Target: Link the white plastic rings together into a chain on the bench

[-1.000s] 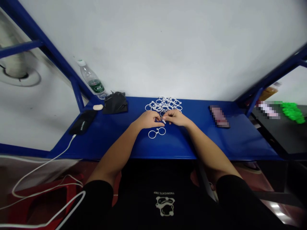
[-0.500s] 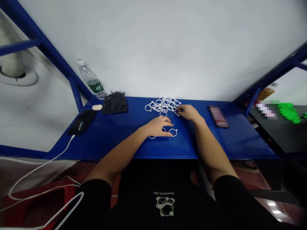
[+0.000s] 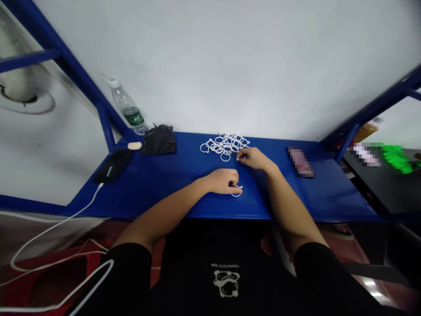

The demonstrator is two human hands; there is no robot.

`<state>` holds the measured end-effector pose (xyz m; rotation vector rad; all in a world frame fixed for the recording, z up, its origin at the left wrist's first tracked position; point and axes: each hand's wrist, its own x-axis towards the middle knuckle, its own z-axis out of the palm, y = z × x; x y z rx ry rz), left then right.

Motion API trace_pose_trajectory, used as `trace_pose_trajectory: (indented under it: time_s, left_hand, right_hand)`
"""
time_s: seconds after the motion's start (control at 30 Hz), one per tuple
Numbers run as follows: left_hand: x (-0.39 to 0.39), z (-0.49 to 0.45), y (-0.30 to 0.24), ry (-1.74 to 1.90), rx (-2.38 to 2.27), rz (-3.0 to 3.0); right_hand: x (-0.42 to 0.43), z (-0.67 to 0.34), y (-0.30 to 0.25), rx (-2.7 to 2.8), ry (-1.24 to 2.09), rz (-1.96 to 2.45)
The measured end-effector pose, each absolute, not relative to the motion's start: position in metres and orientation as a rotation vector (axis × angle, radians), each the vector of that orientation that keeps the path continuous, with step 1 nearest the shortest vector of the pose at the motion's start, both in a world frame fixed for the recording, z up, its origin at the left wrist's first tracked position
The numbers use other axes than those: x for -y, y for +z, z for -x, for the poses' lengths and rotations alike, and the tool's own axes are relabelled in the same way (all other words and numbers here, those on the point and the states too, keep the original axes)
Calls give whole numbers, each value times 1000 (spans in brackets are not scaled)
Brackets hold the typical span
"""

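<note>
A loose heap of white curtain rings [image 3: 225, 143], each with a small tab, lies on the blue table [image 3: 184, 204] against the wall. My left hand [image 3: 222, 181] is closed low over the table in front of the heap. Its thumb and fingertips pinch a white curtain ring [image 3: 236, 195], whose front edge and tab show below the thumb. At the right side of the heap, my right hand [image 3: 253, 158] is closed too. A small white end of another curtain ring [image 3: 238, 159] shows at its fingertips; the remainder is hidden by the fingers.
At the left stand a water bottle [image 3: 131, 114] and a crumpled black bag [image 3: 158, 141]. A pale oval object [image 3: 134, 145] and a black power bank [image 3: 113, 166] with a white cable [image 3: 88, 206] lie beside them. A phone [image 3: 301, 162] lies to the right.
My left hand has gone from spread fingers to a pinch on a curtain ring, slightly nearer me. My right hand has drawn back a little from the heap with a ring.
</note>
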<state>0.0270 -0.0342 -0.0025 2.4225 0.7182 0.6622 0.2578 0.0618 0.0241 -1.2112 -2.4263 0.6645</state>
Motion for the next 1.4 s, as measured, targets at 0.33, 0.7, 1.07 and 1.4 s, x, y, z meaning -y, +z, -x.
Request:
trace_pose_trajectory:
  time_s: [0.33,0.7,1.07,1.4]
  left_hand:
    - [-5,14,1,987,-1231,-2404]
    - [-1,10,-5,1103,-1212,-2619]
    - [-13,32,9,1173,-1395,-2418]
    - [-30,54,-2,585,-1867,-2226]
  right_hand:
    - [-39,-223,28,1958,1223,937]
    - [-33,-212,21,2000,1202,836]
    - [-32,-214,23,2234,1038,934]
    - [-39,-210,15,2439,529,1108]
